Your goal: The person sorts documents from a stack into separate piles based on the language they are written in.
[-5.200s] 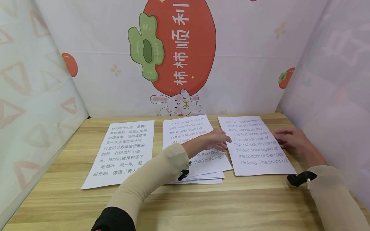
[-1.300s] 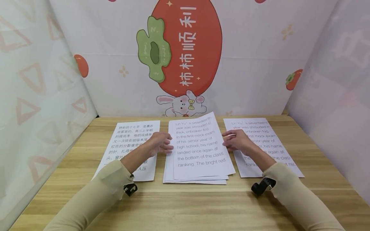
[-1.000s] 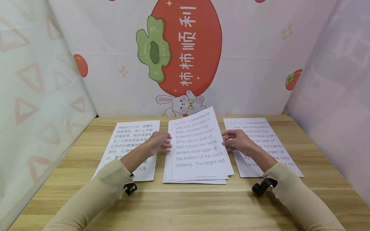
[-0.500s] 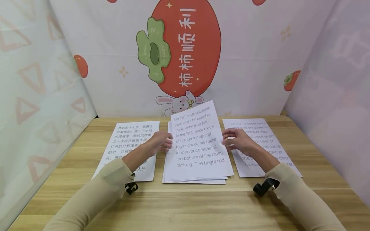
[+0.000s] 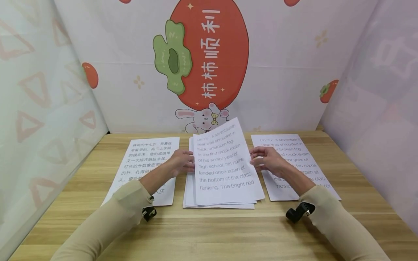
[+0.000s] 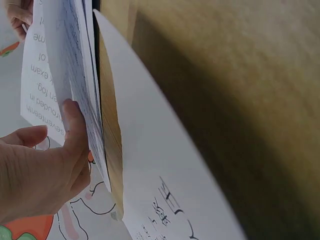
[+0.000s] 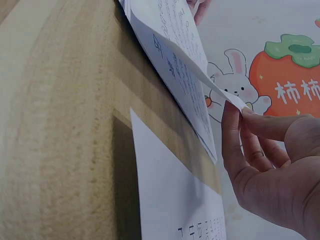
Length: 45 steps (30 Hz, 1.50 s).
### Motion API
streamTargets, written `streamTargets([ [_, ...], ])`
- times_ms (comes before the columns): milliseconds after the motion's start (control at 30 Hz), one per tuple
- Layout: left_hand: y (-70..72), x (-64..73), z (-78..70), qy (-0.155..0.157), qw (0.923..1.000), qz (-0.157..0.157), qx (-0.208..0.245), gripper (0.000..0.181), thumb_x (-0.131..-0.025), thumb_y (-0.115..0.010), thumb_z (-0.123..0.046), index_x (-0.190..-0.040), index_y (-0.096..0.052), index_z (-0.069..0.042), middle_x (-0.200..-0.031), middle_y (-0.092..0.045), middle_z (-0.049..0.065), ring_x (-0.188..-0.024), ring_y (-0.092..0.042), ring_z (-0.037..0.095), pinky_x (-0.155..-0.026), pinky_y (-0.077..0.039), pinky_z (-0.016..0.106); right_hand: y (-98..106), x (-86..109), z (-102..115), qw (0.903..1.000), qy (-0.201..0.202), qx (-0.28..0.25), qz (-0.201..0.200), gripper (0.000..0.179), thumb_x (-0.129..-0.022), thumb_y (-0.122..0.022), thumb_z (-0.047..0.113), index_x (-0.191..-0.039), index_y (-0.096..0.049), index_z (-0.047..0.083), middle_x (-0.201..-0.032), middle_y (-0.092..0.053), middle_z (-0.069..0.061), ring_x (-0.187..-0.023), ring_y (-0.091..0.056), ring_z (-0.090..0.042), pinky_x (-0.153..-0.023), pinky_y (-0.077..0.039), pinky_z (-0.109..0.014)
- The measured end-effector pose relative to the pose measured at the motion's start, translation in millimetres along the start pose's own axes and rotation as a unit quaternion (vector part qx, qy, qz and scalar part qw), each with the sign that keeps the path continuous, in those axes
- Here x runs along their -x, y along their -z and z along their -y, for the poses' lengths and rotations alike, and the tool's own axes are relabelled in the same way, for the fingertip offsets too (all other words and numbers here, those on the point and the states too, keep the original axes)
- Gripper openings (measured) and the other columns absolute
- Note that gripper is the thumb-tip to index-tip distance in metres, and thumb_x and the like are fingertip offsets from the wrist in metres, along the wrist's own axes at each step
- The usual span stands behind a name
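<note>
A printed sheet of paper [image 5: 225, 170] with English text is raised at its far end above a stack of papers [image 5: 189, 201]. My right hand [image 5: 268, 159] pinches its right edge between thumb and fingers, clear in the right wrist view. At the left edge is my left hand [image 5: 183, 161]; in the left wrist view its index fingertip touches the sheet while the thumb stands apart from it. Handwriting shows on the papers below [image 7: 170, 55] in the right wrist view.
Left of the stack lies a sheet with Chinese print [image 5: 143, 156], partly under my left forearm. Another English sheet [image 5: 294, 145] lies right, partly behind my right hand. All rest on a wooden table [image 5: 209, 235] before a patterned backdrop [image 5: 281, 72].
My left hand moved from between the middle and right papers to the stack's left edge; my right hand moved left to its right edge. The top sheet rose, then dipped slightly.
</note>
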<state>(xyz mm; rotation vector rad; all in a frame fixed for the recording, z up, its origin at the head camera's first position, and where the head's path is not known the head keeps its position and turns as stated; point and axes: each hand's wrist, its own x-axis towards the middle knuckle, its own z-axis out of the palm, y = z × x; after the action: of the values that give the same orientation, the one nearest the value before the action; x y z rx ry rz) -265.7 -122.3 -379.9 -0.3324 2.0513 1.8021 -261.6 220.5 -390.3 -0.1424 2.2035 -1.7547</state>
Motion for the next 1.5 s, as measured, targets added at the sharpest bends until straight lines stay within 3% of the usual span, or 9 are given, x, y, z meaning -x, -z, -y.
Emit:
streamTargets([
  [267, -2.9, 2.1, 1.3, -0.017, 0.9996, 0.007, -0.019, 0.064, -0.092, -0.061, 0.012, -0.152, -0.042, 0.003, -0.117, -0.066, 0.023, -0.086, -0.07, 0.025, -0.077, -0.065, 0.034, -2.5, -2.1, -1.5, 0.9996, -0.026, 0.006, -0.009, 0.048, -0.094, -0.068, -0.003, -0.139, -0.052, -0.007, -0.102, -0.065, -0.002, -0.087, -0.067, -0.011, -0.071, -0.058, -0.025],
  [533, -3.4, 3.0, 0.0, -0.04, 0.9987, 0.017, -0.025, 0.059, -0.093, -0.062, 0.013, -0.148, -0.048, -0.001, -0.112, -0.07, 0.02, -0.076, -0.071, 0.021, -0.063, -0.064, 0.031, -3.5, -1.2, -2.9, 0.9985, -0.048, 0.021, -0.019, 0.052, -0.099, -0.065, 0.004, -0.147, -0.048, -0.004, -0.105, -0.07, -0.007, -0.083, -0.069, -0.015, -0.067, -0.062, -0.027],
  [1000, -8.7, 4.0, -10.5, -0.074, 0.9973, 0.002, -0.003, 0.05, -0.096, -0.068, 0.003, -0.143, -0.055, -0.004, -0.113, -0.073, 0.018, -0.072, -0.072, 0.017, -0.061, -0.064, 0.026, 4.2, 0.0, -0.3, 0.997, -0.048, 0.017, -0.058, 0.057, -0.099, -0.065, 0.001, -0.153, -0.045, -0.001, -0.107, -0.063, -0.006, -0.084, -0.07, -0.013, -0.071, -0.064, -0.027],
  [1267, -22.6, 0.2, -13.1, -0.078, 0.9968, 0.017, 0.003, 0.048, -0.095, -0.067, 0.007, -0.141, -0.056, -0.003, -0.108, -0.073, 0.018, -0.07, -0.071, 0.017, -0.058, -0.063, 0.027, 12.6, 0.9, -1.6, 0.996, -0.054, 0.015, -0.07, 0.058, -0.101, -0.065, 0.006, -0.154, -0.043, 0.0, -0.115, -0.067, -0.008, -0.088, -0.07, -0.012, -0.072, -0.062, -0.026],
  [1500, -36.0, -5.2, -15.6, -0.067, 0.9975, 0.02, -0.013, 0.046, -0.094, -0.066, 0.005, -0.139, -0.059, -0.006, -0.107, -0.074, 0.019, -0.075, -0.072, 0.022, -0.068, -0.065, 0.032, 24.4, 4.4, -1.7, 0.9945, -0.057, 0.025, -0.085, 0.064, -0.101, -0.065, 0.006, -0.158, -0.037, 0.001, -0.121, -0.063, -0.011, -0.092, -0.069, -0.013, -0.076, -0.062, -0.028],
])
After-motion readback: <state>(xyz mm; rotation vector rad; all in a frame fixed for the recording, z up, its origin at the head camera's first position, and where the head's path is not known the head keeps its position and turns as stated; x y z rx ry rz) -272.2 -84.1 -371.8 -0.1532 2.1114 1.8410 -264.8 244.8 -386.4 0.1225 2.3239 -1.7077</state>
